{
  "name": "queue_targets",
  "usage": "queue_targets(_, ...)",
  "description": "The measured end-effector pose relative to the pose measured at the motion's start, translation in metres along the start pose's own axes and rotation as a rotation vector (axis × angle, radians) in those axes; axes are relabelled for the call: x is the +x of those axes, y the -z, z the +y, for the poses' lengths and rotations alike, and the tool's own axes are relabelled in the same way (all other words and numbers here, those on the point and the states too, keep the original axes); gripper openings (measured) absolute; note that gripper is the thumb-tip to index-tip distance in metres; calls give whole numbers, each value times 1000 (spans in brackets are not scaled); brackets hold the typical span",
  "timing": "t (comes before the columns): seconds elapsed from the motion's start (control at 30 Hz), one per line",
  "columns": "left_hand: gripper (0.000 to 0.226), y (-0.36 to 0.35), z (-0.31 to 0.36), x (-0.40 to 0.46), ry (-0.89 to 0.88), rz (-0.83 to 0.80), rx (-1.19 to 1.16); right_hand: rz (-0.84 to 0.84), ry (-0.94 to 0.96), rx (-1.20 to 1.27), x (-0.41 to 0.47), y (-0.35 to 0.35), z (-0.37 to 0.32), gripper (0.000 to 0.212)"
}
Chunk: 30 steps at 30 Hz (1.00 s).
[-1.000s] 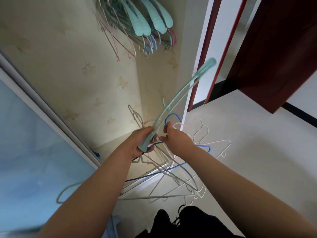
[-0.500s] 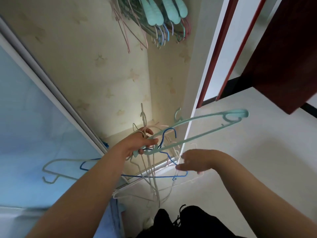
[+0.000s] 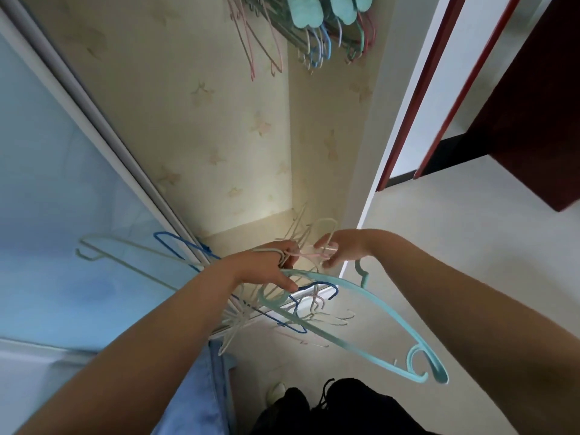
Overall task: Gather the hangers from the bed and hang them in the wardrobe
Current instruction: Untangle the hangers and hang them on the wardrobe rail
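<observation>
My left hand (image 3: pixel 266 266) is shut on a tangled bunch of thin wire hangers (image 3: pixel 251 312) in white, blue and pink, held in front of the open wardrobe (image 3: pixel 219 136). A wide teal plastic hanger (image 3: pixel 351 328) hangs from the same hand and swings down to the right. My right hand (image 3: pixel 337 251) pinches a pale pink wire hanger (image 3: pixel 309 255) at the top of the bunch. Several hangers (image 3: pixel 317 29) hang on the rail at the top of the wardrobe.
A pale blue sliding wardrobe door (image 3: pixel 56 199) stands on the left. On the right are a white wall edge (image 3: pixel 398 127), a dark red door (image 3: pixel 533 98) and pale floor (image 3: pixel 470 246). Dark trousers (image 3: pixel 339 409) show at the bottom.
The teal hanger has swung from pointing up, through level, to hanging down right. My right hand dropped away from the bunch, then rose and took hold of a pink wire hanger.
</observation>
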<state>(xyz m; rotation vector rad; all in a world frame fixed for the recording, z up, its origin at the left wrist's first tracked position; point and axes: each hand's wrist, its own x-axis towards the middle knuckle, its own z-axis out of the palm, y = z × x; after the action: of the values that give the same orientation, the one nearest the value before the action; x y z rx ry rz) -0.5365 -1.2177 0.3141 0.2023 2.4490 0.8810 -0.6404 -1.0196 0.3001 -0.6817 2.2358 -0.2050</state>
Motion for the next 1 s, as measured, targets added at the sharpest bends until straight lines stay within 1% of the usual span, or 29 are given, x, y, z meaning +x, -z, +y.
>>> queue_targets(0.07,42,0,-3,-2,8,7,-1,-44,40,6,7,-12,-7,36)
queue_targets(0.1,41,1,-3,-4,9,9,-10,-37,48,36,8,-15,-9,31)
queue_targets(0.2,38,5,-6,-8,36,6,-85,66,57,173,8,-23,-12,47)
queue_targets(0.23,38,6,-5,-9,62,-6,-126,117,60,196,7,-25,-12,49)
queue_targets(0.33,26,9,-6,-9,113,-44,-213,207,98,239,2,-23,-13,44)
queue_targets(0.4,20,14,-6,-9,112,-70,-259,245,144,323,-2,-17,-13,40)
queue_targets(0.5,25,21,-6,-10,111,-76,-373,322,196,465,-6,-10,-13,35)
queue_targets(0.53,31,23,-6,-10,109,-77,-402,348,207,496,-9,-9,-14,38)
queue_targets(0.57,38,24,-7,-9,110,-76,-417,390,221,515,-13,-8,-17,45)
queue_targets(0.6,40,25,-8,-9,118,-73,-425,475,240,523,-18,-8,-20,56)
queue_targets(0.63,40,25,-7,-8,127,-65,-429,627,266,508,-23,-8,-23,67)
queue_targets(0.67,40,25,-8,-6,141,-54,-435,829,296,474,-29,-10,-29,72)
queue_targets(0.7,41,25,-7,-4,153,-42,-444,1038,331,398,-34,-12,-35,67)
queue_targets(0.73,43,24,-7,-2,164,-31,-452,1193,358,261,-37,-14,-43,56)
queue_targets(0.77,45,24,-5,0,172,-20,-451,1245,372,92,-36,-16,-48,46)
queue_targets(0.8,46,23,-5,2,178,-11,-441,1206,354,-76,-33,-16,-52,43)
queue_targets(0.83,48,22,-4,5,179,-6,-426,1106,316,-195,-27,-16,-53,48)
queue_targets(0.87,50,21,-4,7,179,-6,-409,1002,277,-262,-23,-16,-53,54)
queue_targets(0.9,52,20,-2,9,176,-6,-391,941,264,-290,-20,-16,-53,55)
queue_targets(0.93,54,20,-1,10,173,-6,-372,919,270,-300,-18,-14,-52,50)
queue_targets(1.0,51,21,-2,12,192,-5,-339,945,308,-240,-17,-13,-52,36)
